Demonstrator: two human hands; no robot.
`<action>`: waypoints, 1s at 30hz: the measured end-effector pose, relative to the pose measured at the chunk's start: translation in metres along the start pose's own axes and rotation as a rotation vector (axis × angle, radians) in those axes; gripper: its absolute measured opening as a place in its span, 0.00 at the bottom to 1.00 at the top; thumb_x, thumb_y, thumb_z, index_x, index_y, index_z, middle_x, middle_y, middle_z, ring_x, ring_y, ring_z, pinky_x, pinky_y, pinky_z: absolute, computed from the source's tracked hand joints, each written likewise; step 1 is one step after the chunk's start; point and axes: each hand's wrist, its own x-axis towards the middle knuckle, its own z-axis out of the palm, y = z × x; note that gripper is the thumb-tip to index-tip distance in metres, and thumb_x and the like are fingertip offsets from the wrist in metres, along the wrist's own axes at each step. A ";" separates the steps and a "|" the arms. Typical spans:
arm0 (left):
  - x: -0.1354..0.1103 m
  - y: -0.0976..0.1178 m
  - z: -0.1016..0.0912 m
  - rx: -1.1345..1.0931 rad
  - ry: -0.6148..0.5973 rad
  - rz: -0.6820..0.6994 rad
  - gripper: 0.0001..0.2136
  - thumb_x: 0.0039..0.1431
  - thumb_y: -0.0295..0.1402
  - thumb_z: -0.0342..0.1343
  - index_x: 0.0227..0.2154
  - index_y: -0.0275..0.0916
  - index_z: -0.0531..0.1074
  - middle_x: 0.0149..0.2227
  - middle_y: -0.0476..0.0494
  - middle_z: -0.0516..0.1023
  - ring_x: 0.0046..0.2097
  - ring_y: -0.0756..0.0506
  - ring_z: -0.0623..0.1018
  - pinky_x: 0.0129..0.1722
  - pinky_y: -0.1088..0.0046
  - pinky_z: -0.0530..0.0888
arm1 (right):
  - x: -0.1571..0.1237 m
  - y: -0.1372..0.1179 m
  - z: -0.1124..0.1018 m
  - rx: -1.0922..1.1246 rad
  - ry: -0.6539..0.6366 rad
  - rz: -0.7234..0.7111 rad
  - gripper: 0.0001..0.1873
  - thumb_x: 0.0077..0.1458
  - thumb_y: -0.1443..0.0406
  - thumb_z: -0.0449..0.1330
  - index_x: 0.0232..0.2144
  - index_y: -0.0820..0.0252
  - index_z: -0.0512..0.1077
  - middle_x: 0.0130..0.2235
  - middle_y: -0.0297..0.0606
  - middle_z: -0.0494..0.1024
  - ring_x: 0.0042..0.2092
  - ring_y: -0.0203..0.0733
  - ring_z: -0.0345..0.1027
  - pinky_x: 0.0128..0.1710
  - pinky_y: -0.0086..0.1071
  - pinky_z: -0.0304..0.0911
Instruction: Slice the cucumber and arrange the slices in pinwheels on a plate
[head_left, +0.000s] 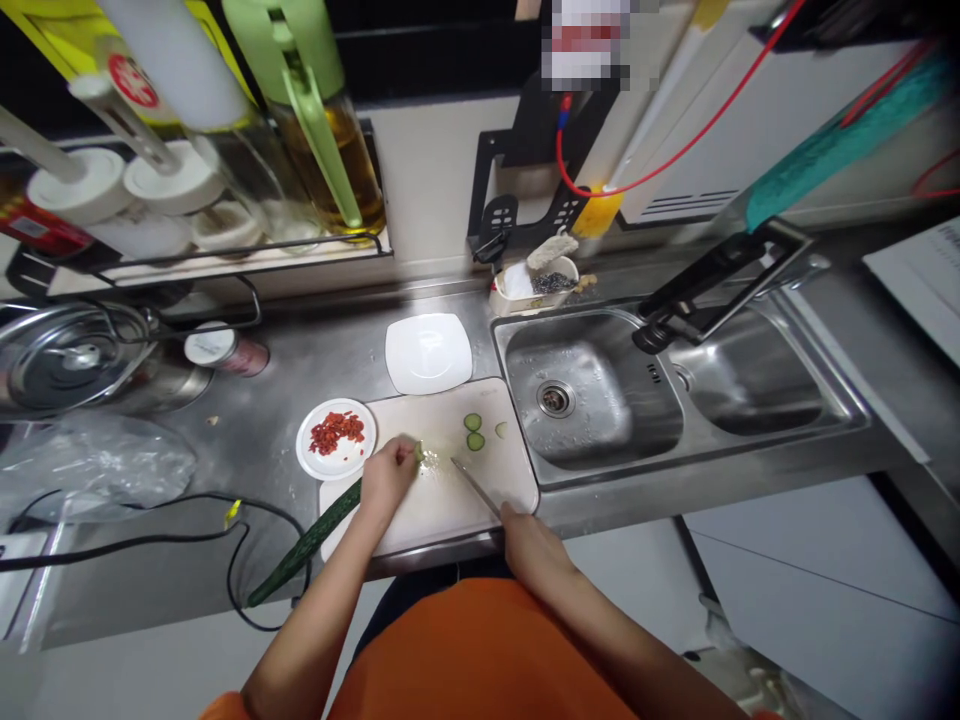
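My left hand (387,482) is closed around a long dark green cucumber (304,548). The cucumber's pale cut end pokes out past my fingertips over the white cutting board (427,520), and its other end reaches beyond the board's left side. In my right hand (531,545) is a knife (477,488), its handle hidden in my grip. The blade points up and left across the board, with its tip apart from the cucumber. Cucumber slices (474,431) lie on the board's right half, beside a small pale piece (501,430).
Left of the board stands a white plate of chopped red pieces (337,435). A white square plate (428,354) touches the board's back edge. The double sink (592,400) adjoins on the right. A black cable (187,535) and a plastic bag (97,465) lie at left.
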 end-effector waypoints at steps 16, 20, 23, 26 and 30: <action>-0.001 -0.019 -0.017 0.284 0.080 0.175 0.09 0.57 0.32 0.49 0.37 0.41 0.73 0.37 0.42 0.76 0.39 0.45 0.74 0.38 0.72 0.68 | -0.002 -0.006 0.000 -0.013 0.014 0.020 0.25 0.49 0.80 0.44 0.48 0.64 0.64 0.37 0.47 0.77 0.43 0.47 0.72 0.35 0.32 0.60; 0.023 0.006 0.008 0.106 -0.003 0.286 0.13 0.56 0.33 0.52 0.44 0.39 0.71 0.40 0.42 0.75 0.43 0.45 0.73 0.44 0.71 0.68 | -0.004 -0.009 0.002 -0.003 0.015 0.038 0.24 0.50 0.81 0.45 0.48 0.64 0.64 0.37 0.47 0.77 0.43 0.47 0.72 0.35 0.31 0.60; 0.038 0.034 0.032 0.111 -0.061 0.285 0.15 0.54 0.34 0.54 0.45 0.37 0.71 0.41 0.40 0.74 0.44 0.43 0.72 0.45 0.69 0.68 | -0.004 -0.008 0.005 0.002 0.028 0.039 0.24 0.50 0.80 0.45 0.47 0.64 0.64 0.38 0.47 0.77 0.43 0.46 0.72 0.35 0.31 0.59; 0.045 0.057 0.052 0.134 -0.117 0.247 0.14 0.53 0.36 0.55 0.43 0.39 0.71 0.42 0.39 0.71 0.44 0.42 0.72 0.43 0.68 0.68 | -0.003 -0.006 0.007 0.007 0.034 0.019 0.23 0.49 0.80 0.45 0.46 0.64 0.64 0.38 0.47 0.77 0.43 0.47 0.72 0.35 0.31 0.60; 0.046 0.069 0.064 0.111 -0.126 0.203 0.09 0.52 0.33 0.55 0.37 0.39 0.71 0.41 0.40 0.70 0.42 0.43 0.72 0.40 0.69 0.68 | -0.002 -0.004 0.007 0.029 0.022 0.019 0.24 0.49 0.80 0.44 0.47 0.63 0.64 0.39 0.48 0.77 0.43 0.48 0.72 0.36 0.33 0.60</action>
